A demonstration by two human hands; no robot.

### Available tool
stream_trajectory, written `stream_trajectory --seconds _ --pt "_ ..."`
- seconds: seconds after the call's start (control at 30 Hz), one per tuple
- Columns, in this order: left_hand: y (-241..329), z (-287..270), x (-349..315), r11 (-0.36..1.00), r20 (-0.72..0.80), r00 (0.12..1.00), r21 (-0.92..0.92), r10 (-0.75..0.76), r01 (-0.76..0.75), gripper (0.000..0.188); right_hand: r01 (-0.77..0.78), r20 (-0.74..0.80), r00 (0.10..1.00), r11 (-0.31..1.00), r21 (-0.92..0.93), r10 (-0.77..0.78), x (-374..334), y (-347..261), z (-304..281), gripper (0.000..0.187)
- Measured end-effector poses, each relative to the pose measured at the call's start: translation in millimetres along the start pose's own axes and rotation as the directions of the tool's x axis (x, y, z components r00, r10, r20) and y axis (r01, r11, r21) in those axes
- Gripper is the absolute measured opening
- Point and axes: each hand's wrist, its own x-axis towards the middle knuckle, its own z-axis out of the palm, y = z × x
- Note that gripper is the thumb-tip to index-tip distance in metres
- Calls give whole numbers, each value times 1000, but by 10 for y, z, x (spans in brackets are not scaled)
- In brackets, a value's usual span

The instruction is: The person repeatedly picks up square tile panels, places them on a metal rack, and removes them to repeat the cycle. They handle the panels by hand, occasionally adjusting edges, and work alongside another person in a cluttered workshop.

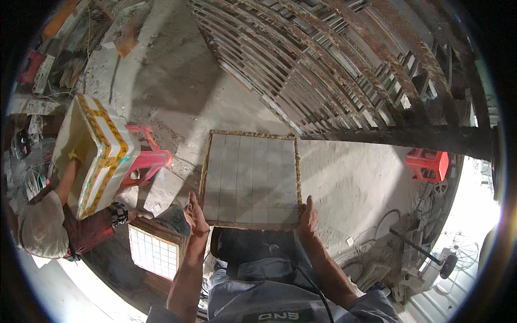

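In front of my body is a square panel with a pale, finely lined grid face and a rough brown rim. I hold it between both hands. My left hand grips its near left corner, thumb side up. On the near right corner is my right hand, pressed against the rim. The fingers beneath the panel are partly hidden. A similar brown-framed panel with a bright gridded face lies to my left.
At left, a co-worker in a pale cap reaches into a taped foam box beside a pink stool. A large slatted rack slants across the far right. A red stool and a fan stand right.
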Motion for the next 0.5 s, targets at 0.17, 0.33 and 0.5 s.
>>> stream_trajectory --seconds 0.17,0.33,0.5 --pt "277 404 121 996 85 992 -12 -91 92 48 -379 -38 920 908 180 391 -184 -560 85 57" --pt "-57 963 1368 979 22 1000 202 -20 15 53 -399 119 885 603 691 450 155 133 1069 56" --pt "-50 1555 2268 939 93 982 292 162 -183 62 -322 -30 833 528 786 553 621 589 1850 41"
